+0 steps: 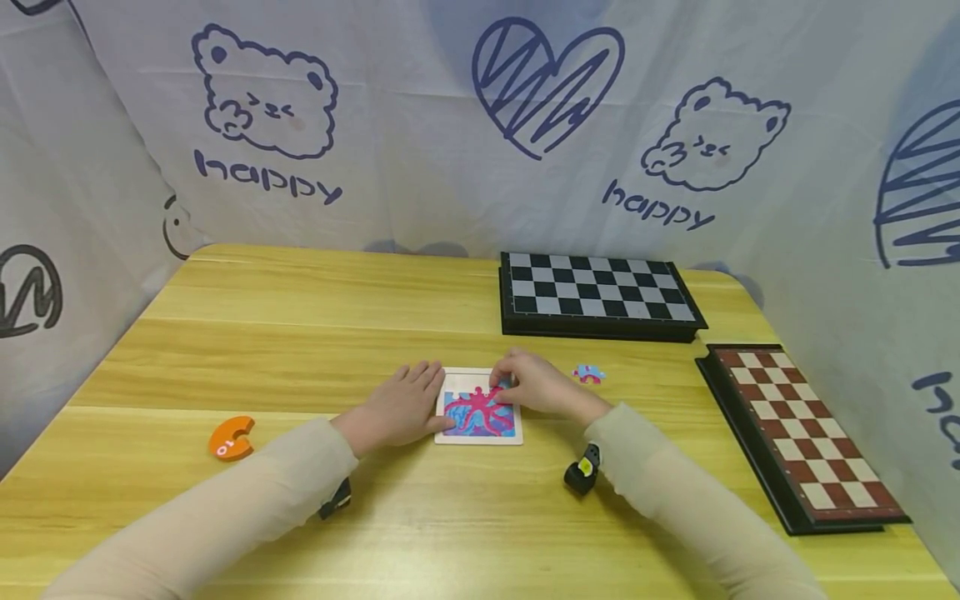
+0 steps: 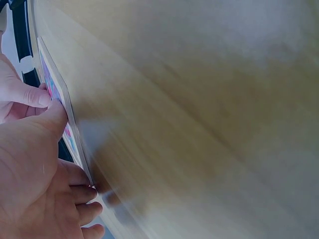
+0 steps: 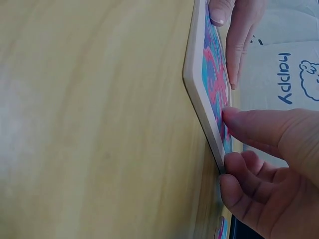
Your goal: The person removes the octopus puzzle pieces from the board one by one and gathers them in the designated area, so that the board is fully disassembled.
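A square jigsaw puzzle (image 1: 480, 417) in a white frame lies on the table, showing a pink octopus on blue and purple. My left hand (image 1: 393, 408) rests at its left side, fingers straight, with the thumb on the frame's lower left part. At the upper right of the picture, my right hand (image 1: 536, 383) has thumb and curled fingers around a puzzle piece (image 1: 505, 384), mostly hidden by the fingers. In the right wrist view the right thumb (image 3: 254, 124) touches the picture surface. One loose blue and pink piece (image 1: 588, 373) lies right of the right hand.
An orange curved piece (image 1: 231, 439) lies on the left of the wooden table (image 1: 300, 350). A black-and-white checkered board (image 1: 600, 287) stands at the back, and a red-and-white one (image 1: 810, 429) on the right. A printed cloth (image 1: 420, 125) hangs behind.
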`<action>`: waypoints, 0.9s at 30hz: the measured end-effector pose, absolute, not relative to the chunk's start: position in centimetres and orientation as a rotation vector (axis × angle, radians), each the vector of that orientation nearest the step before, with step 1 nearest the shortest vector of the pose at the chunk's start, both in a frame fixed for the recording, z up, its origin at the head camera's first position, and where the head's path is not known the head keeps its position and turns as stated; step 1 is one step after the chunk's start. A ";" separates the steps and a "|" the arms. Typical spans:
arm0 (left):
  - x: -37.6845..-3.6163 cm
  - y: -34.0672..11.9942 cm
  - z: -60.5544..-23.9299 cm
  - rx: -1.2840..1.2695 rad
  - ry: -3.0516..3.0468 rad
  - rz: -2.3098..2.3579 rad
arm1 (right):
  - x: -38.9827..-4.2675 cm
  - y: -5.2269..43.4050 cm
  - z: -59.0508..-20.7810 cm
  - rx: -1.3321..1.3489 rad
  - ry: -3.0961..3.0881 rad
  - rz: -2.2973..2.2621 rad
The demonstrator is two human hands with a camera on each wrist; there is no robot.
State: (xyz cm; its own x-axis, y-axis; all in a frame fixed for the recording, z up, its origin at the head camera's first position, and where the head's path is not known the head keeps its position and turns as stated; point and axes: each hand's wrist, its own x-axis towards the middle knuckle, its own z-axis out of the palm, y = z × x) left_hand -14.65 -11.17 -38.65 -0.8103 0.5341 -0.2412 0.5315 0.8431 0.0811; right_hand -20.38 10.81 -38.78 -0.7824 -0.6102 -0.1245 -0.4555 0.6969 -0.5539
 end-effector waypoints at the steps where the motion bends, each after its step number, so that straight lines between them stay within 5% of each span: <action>1: -14.6 -11.1 -38.7 0.814 2.767 0.011 | -20.4 10.8 -38.8 -0.841 2.614 -0.734; 27: -14.6 -11.1 -38.6 0.823 2.781 -0.008 | -20.5 11.8 -38.8 -0.791 2.587 -0.929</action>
State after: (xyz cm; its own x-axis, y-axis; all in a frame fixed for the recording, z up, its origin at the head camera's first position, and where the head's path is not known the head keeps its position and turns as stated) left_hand -14.64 -11.10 -38.63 -0.8125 0.5355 -0.2304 0.5368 0.8414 0.0627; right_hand -20.51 11.83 -38.80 -0.8106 -0.5807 -0.0750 -0.4004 0.6432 -0.6527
